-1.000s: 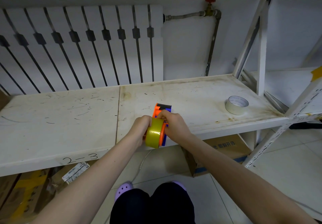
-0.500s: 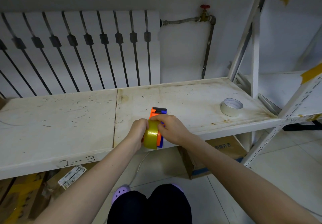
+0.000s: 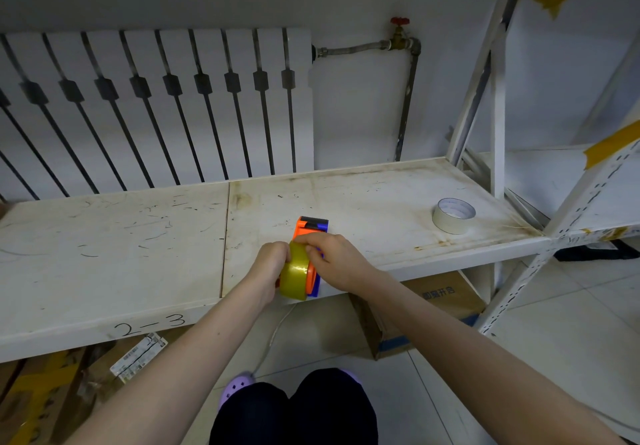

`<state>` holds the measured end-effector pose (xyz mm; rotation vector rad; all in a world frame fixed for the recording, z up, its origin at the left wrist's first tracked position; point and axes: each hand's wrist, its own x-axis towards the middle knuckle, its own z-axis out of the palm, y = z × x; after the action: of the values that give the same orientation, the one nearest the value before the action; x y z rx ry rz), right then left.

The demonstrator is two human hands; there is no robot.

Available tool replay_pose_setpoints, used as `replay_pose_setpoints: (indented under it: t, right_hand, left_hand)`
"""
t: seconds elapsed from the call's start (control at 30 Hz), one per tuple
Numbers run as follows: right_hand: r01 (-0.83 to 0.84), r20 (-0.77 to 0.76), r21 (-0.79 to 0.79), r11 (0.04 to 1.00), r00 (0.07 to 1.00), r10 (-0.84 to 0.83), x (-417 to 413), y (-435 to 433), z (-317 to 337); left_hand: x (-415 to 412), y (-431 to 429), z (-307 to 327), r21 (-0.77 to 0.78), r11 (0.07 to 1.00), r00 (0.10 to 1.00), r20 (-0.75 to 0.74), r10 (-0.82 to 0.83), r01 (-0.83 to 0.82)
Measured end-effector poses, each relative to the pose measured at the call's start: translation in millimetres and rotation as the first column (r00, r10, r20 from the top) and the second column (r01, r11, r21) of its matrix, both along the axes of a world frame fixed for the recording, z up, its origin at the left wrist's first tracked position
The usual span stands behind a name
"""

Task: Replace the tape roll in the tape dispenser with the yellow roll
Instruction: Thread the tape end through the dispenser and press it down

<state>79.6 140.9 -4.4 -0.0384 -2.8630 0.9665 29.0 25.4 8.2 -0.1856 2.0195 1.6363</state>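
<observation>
An orange and blue tape dispenser [image 3: 310, 225] stands on edge at the front of the white shelf [image 3: 363, 202]. The yellow roll [image 3: 293, 275] sits against its left side, nearest me. My left hand [image 3: 268, 266] grips the roll from the left. My right hand [image 3: 334, 259] holds the dispenser from the right, with thumb and fingers reaching over the top of the roll. How the roll sits on the dispenser's hub is hidden by my hands. A white tape roll [image 3: 453, 215] lies flat on the shelf at the far right.
A radiator [image 3: 156, 108] and a pipe with a red valve [image 3: 400, 23] stand behind the shelf. Shelf uprights [image 3: 498, 105] rise at the right. Cardboard boxes [image 3: 436, 309] sit on the floor below. My knees and a purple shoe [image 3: 235, 384] are underneath.
The view has shifted slightly. Both hands stay on the roll and dispenser, which have settled a little lower onto the shelf's front; my right fingers now reach further over the roll.
</observation>
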Motion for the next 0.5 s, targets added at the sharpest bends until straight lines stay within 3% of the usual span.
replay_pose_setpoints:
  t: [0.5]
  right_hand:
    - [0.016, -0.006, 0.023, 1.0, 1.0, -0.016, 1.1, -2.3, -5.5]
  left_hand:
    - [-5.3, -2.2, -4.3, -0.052, 0.998, 0.999, -0.019, -0.029, 0.028]
